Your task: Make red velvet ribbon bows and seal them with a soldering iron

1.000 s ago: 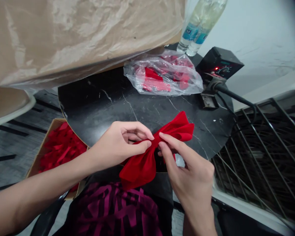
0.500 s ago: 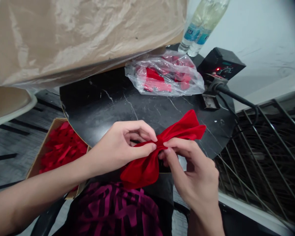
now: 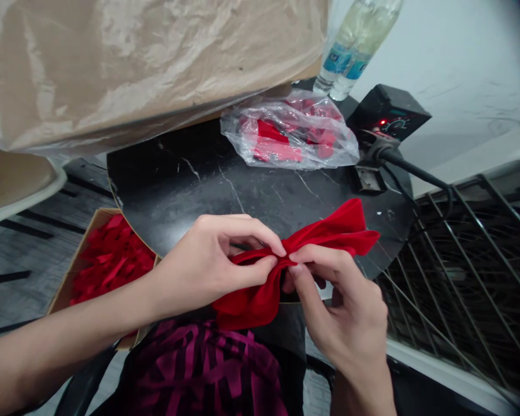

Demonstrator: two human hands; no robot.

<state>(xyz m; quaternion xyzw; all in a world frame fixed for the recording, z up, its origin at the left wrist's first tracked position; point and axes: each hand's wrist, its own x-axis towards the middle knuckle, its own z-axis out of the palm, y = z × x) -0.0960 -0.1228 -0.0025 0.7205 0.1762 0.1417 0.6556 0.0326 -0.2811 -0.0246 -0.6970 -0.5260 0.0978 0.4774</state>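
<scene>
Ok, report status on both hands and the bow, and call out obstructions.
Left hand and right hand pinching red fabric bow near its gathered middle. Clear plastic bag of red pieces beyond, apart from bow.

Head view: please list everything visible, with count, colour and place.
Bow: 1, red, front centre
Table: 1, black, centre
Plastic bag: 1, clear, table's rear
Bottles: 2, clear, blue-labelled, behind bag
Dial box: 1, black, table's right
Carton: 1, brown, lower left
Wrapped bundle: 1, brown, top left
Barred frame: 1, dark, right
Wall: 1, pale, upper right
Floor: 1, grey, left
Garment: 1, black-purple, bottom
Left hand and right hand: 2, bare, pinching bow
</scene>
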